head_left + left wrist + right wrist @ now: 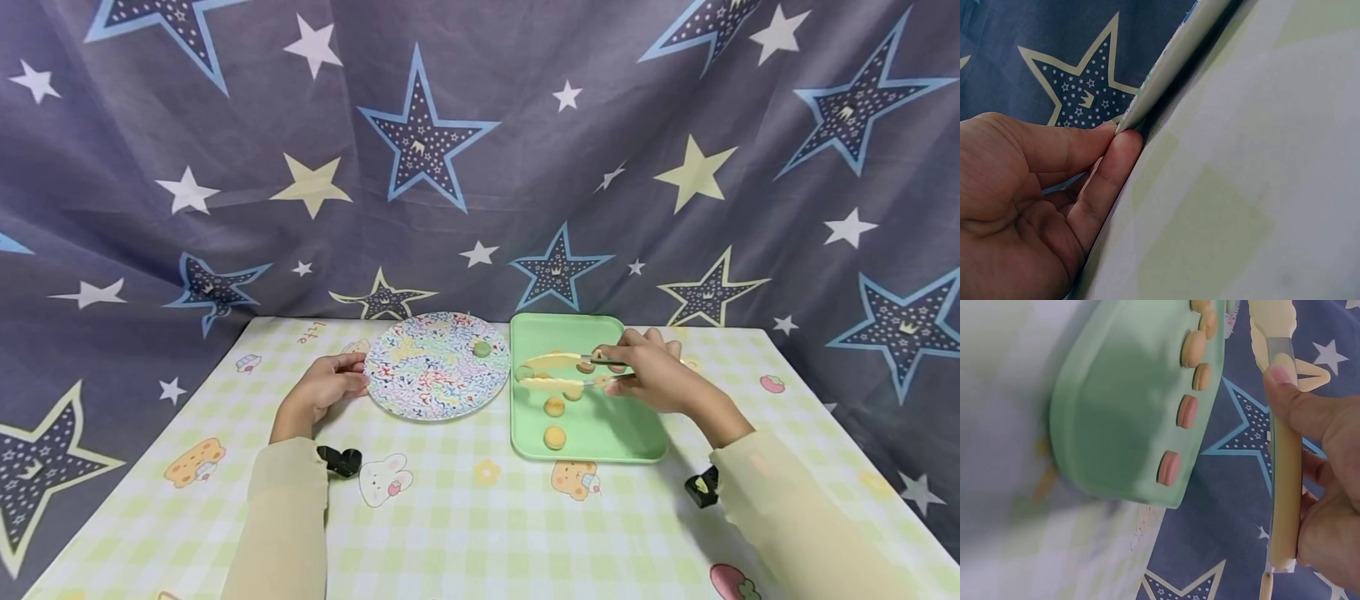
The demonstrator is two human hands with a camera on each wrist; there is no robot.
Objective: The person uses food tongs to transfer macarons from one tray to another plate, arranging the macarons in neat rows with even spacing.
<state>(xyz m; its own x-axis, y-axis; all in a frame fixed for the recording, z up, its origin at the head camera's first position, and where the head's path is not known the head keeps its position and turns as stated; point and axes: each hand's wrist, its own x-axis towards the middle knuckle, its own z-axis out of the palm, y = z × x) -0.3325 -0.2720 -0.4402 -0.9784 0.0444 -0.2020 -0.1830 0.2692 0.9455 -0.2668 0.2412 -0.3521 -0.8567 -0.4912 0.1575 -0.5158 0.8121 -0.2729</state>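
Observation:
My left hand (330,385) pinches the left rim of a round plate speckled in many colours (420,379), thumb and fingertips at its edge (1147,94). One green macaron (482,349) lies on the plate's right part. In my right hand (656,371) is a pair of cream tongs (1285,481), held over a light green tray (600,437). Between the tong tips, near the tray's left edge, a green macaron (523,374) shows. Yellow macarons (554,437) and pink ones (1169,469) lie in the tray, some partly hidden by the tongs and hand.
Plate and tray stand side by side on a checked tablecloth (450,533) printed with cartoon figures. Behind the table's far edge hangs a dark curtain (480,150) with stars. Black devices (341,461) sit at both wrists.

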